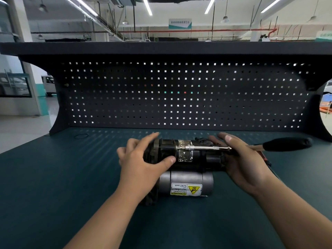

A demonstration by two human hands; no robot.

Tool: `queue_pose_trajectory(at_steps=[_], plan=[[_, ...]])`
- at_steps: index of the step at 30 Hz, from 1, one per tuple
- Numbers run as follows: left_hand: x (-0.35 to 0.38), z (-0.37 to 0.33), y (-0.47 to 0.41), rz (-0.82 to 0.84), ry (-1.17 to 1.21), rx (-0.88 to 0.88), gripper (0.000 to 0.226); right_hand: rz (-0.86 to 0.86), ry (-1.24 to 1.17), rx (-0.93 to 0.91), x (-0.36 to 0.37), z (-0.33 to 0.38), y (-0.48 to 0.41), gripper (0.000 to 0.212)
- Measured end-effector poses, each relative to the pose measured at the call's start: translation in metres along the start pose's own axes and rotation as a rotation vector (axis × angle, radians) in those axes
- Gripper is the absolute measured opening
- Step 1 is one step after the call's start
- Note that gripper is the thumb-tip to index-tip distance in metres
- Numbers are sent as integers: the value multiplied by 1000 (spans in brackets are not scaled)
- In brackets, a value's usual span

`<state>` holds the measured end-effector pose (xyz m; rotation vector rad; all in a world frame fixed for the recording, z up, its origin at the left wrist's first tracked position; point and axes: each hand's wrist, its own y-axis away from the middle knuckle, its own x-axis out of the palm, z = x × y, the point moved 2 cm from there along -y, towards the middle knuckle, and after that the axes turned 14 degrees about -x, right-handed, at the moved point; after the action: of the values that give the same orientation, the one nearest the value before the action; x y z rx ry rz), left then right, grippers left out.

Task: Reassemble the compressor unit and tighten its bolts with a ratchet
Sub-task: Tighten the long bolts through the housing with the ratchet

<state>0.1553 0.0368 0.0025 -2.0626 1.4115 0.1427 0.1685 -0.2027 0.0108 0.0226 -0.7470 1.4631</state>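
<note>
The compressor unit (186,159) lies on its side in the middle of the green bench top. It has a black upper body and a grey cylinder (186,184) with a yellow warning label below. My left hand (142,162) grips the black body's left end, thumb on the front. My right hand (244,159) holds the right end. A ratchet (287,144) with a black handle sticks out to the right, and its chrome extension (203,147) lies across the top of the body, its tip at the middle. The hand's hold on the ratchet is hidden.
A dark pegboard (179,94) with a shelf above walls off the back of the bench. A thin black ring (81,136) lies at the back left. A red-and-black tool (265,159) peeks out behind my right hand. The green bench mat (53,177) spreads on both sides.
</note>
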Motion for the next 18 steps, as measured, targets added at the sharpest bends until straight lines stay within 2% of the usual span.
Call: queue_pose_trajectory(at_steps=[3,7,10,12,15,18], plan=[[-11,0,-9,85,-83,17,59,-12,165,-107,-3,1,7,15],[-20,3,-17,76,-186,23,62,0,311,-202,-6,2,11,19],[-14,1,-13,164,-73,22,81,-2,556,-283,-7,7,10,19],[-15,-1,-13,217,-45,31,82,7,691,-345,-7,12,10,21],[-26,-6,-15,228,-86,54,70,99,844,-420,-11,18,13,23],[-32,-17,-10,200,-215,119,57,142,964,-412,-21,18,13,17]])
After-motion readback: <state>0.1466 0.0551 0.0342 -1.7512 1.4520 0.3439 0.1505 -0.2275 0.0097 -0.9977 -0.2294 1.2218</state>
